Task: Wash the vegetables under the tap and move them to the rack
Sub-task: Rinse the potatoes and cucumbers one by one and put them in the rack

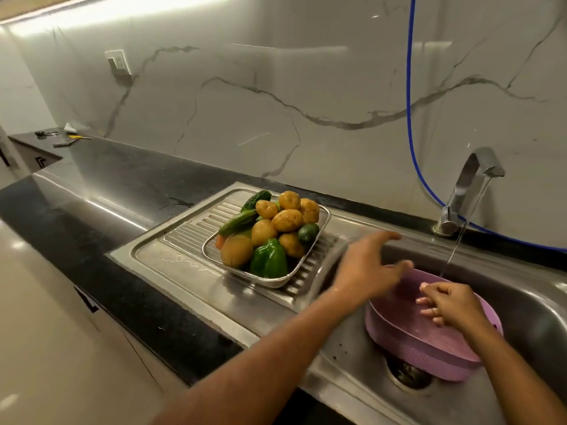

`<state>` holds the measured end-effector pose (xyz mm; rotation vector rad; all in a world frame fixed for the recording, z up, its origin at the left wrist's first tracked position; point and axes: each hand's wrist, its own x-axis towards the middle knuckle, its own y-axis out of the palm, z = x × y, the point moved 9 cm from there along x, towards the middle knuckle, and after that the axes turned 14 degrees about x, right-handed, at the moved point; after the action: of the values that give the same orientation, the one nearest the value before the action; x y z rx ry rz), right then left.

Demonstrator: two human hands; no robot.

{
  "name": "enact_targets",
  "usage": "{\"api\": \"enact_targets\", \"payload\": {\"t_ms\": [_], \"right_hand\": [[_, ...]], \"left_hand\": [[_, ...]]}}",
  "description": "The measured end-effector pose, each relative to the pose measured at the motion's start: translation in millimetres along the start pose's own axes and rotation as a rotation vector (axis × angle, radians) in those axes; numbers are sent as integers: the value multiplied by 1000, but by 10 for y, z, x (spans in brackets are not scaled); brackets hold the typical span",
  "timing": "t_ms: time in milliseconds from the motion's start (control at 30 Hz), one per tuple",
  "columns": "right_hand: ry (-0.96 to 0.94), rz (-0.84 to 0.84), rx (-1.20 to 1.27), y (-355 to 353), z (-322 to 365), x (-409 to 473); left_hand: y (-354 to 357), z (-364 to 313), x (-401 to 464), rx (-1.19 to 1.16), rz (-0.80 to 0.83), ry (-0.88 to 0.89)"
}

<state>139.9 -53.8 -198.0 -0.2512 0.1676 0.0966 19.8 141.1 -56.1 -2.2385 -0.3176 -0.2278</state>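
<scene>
Vegetables sit heaped in the metal rack left of the sink, so washing looks finished; left hand hovers open, right hand grips the purple bowl, likely rinsing next.

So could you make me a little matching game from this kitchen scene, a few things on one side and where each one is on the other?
Things:
1. purple basin
2. metal rack
3. green pepper
4. blue hose

Places:
A. against the marble wall
B. inside the sink
C. on the ridged drainboard
D. at the near edge of the vegetable pile

Pairs: 1-B, 2-C, 3-D, 4-A
</scene>
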Motion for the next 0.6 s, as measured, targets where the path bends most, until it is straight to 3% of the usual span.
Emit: {"api": "enact_targets", "payload": {"t_ms": [100, 200, 333, 467, 600], "right_hand": [[-5, -1, -4, -36, -24, 18], [-11, -60, 42, -100, -71, 71], [-6, -232, 135, -300, -87, 156], [-143, -391, 179, -588, 232, 101], [-217, -330, 146, -582, 668, 334]], "left_hand": [[704, 237, 187, -32, 111, -264], [1259, 573, 148, 106, 293, -451], [1301, 663, 248, 305, 348, -237], [1286, 827, 358, 312, 378, -188], [1319, 850, 440, 280, 350, -211]]}}
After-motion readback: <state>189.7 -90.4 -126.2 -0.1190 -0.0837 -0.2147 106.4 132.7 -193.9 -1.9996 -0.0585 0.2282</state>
